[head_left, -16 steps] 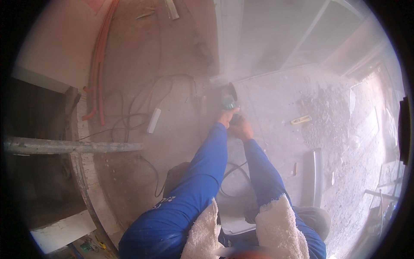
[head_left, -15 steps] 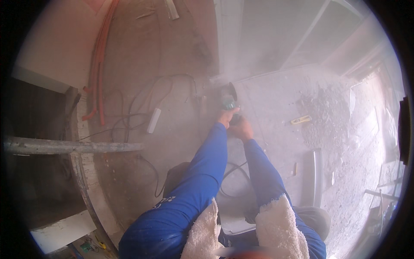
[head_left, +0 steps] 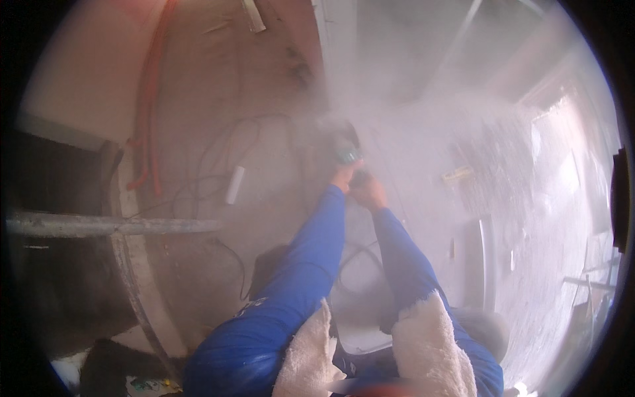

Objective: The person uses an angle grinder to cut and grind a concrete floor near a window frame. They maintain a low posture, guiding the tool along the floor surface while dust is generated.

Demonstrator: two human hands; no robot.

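Note:
A green angle grinder (head_left: 347,151) with a dark disc and guard is down by the base of the pale wall (head_left: 340,59), inside a thick cloud of pale dust. My left hand (head_left: 344,175) is closed round the grinder's body. Just behind it and to the right, my right hand (head_left: 370,194) grips the tool's dark rear part. Both forearms are in blue sleeves. Haze hides the disc's contact with the wall or floor.
Loose cables (head_left: 238,264) and a white block (head_left: 235,184) lie on the floor. Left are orange tubing (head_left: 155,169), a metal pole (head_left: 66,224) and a dark floor opening (head_left: 59,278). A yellow tool (head_left: 456,174) and a metal strip (head_left: 486,264) lie at the right.
The dust has grown thicker, veiling the wall, the right side of the floor and the yellow tool. My hands and the grinder have moved slightly up and to the left in the picture.

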